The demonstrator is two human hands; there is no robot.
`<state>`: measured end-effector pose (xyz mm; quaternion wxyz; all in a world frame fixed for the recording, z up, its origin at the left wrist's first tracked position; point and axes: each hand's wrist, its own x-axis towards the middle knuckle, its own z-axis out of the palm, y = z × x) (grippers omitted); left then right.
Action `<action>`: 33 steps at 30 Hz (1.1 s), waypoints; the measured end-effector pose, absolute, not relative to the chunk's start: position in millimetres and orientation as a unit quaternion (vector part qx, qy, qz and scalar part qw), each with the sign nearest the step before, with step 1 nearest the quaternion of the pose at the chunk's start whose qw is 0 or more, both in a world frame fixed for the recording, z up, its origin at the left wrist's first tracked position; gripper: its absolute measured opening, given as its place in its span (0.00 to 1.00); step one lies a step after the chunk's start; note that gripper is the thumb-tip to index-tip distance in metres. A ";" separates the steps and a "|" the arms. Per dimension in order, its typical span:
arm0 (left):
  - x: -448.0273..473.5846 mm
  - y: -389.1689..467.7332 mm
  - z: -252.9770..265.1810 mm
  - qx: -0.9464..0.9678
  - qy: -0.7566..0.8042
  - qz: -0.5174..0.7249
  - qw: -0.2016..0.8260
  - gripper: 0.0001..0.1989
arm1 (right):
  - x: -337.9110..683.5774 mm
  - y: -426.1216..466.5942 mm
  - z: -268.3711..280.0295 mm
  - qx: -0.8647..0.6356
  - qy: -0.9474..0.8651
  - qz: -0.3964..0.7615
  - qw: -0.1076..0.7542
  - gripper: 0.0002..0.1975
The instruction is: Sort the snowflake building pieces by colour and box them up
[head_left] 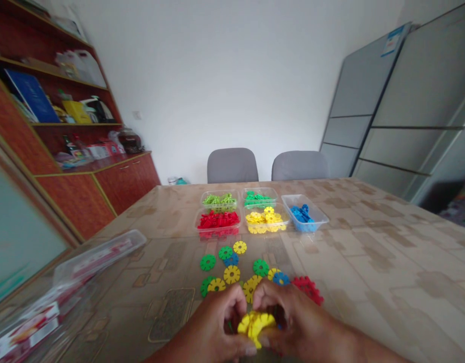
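Note:
Close to the table's near edge, my left hand (220,322) and my right hand (298,320) are both closed around yellow notched plastic discs (256,323), which seem to be slotted together. Bits of blue and green show behind my fingers, but what they belong to is mostly hidden. Just beyond my hands lie loose discs of the same kind: a yellow disc (231,275), a green disc (260,267), a blue disc (281,279) and several more. Beside my right hand rests a red piece (308,290) with a toothed edge.
Farther back stand clear tubs of sorted pieces: a red tub (218,233), a yellow tub (268,229), a blue tub (323,218) and two green ones. Clear lids (136,237) and packaging lie at left. Two grey chairs (232,166) stand across the table.

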<state>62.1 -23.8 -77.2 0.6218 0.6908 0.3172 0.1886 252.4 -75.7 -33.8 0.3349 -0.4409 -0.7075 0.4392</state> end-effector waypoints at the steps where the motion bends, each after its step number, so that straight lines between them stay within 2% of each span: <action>1: 61.2 -23.0 -74.2 0.707 0.311 0.189 0.606 0.18 | 253.5 -74.3 -34.1 -0.433 -0.707 0.447 0.336 0.14; 4: 56.5 -19.3 -63.5 0.768 0.301 0.181 0.535 0.13 | 260.7 -68.6 -36.3 -0.438 -0.717 0.433 0.327 0.15; 6: 52.1 -15.1 -55.5 0.794 0.306 0.168 0.498 0.13 | 269.3 -63.2 -37.5 -0.459 -0.726 0.398 0.323 0.16; 11: 41.0 0.1 -33.8 0.821 0.315 0.171 0.444 0.11 | 302.8 -32.0 -30.2 -0.514 -0.725 0.293 0.353 0.10; 14: 36.8 9.1 -25.5 0.827 0.317 0.181 0.427 0.08 | 324.3 4.7 -19.5 -0.582 -0.701 0.207 0.356 0.12; 19: 30.6 21.5 -21.6 0.836 0.331 0.174 0.402 0.08 | 348.7 64.2 -8.7 -0.654 -0.664 0.129 0.340 0.13; 24: 11.3 42.6 -21.1 0.847 0.351 0.176 0.357 0.10 | 357.0 69.2 -8.8 -0.685 -0.656 0.039 0.314 0.13; 29: -13.2 58.6 -26.0 0.864 0.378 0.142 0.300 0.13 | 355.9 15.2 -8.0 -0.637 -0.725 0.082 0.247 0.12; 33: -14.8 50.4 -23.7 0.880 0.368 0.085 0.290 0.20 | 354.0 -41.3 -5.7 -0.581 -0.764 0.256 0.115 0.18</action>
